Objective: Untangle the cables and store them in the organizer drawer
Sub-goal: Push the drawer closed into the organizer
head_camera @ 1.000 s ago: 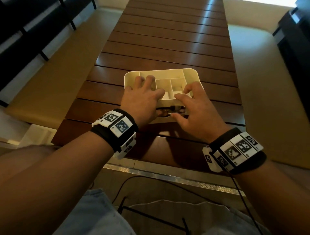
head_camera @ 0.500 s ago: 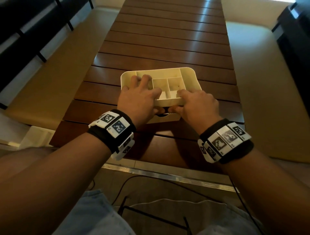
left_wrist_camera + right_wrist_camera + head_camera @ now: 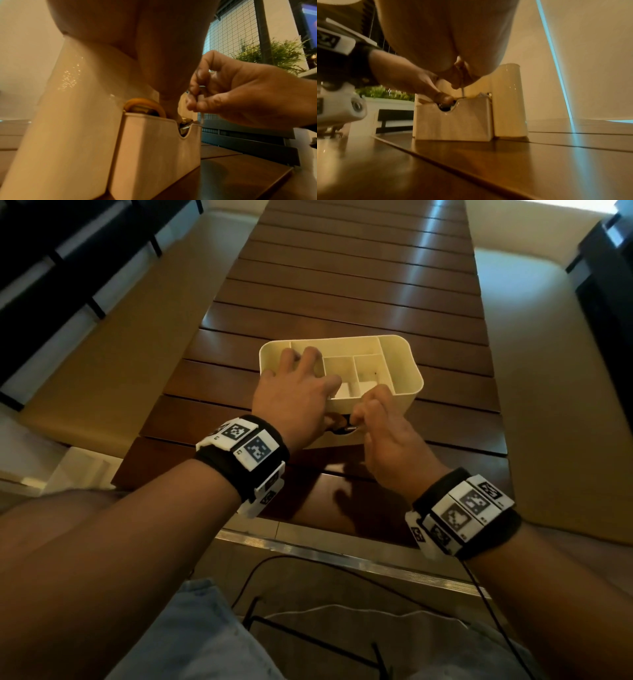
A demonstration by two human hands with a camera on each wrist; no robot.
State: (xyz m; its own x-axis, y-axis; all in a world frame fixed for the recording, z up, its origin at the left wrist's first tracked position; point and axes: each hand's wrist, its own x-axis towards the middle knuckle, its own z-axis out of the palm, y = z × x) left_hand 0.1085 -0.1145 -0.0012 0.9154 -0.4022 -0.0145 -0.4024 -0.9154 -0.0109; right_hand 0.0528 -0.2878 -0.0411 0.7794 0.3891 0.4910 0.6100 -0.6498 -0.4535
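organizer (image 3: 407,392): 1 | drawer (image 3: 154,148): 1 | hands: 2 | wristbands: 2 | table (image 3: 342,285): 1 | plant (image 3: 274,56): 1

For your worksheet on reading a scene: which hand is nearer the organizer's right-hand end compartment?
Right. The right hand is at the near wall beside the right-end compartment; the left hand rests over the organizer's left side.

No words readable — only coded square markers on the wristbands (image 3: 246,446)

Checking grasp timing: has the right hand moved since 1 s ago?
Yes. The right hand came off the organizer rim toward the drawer, pinching a cable.
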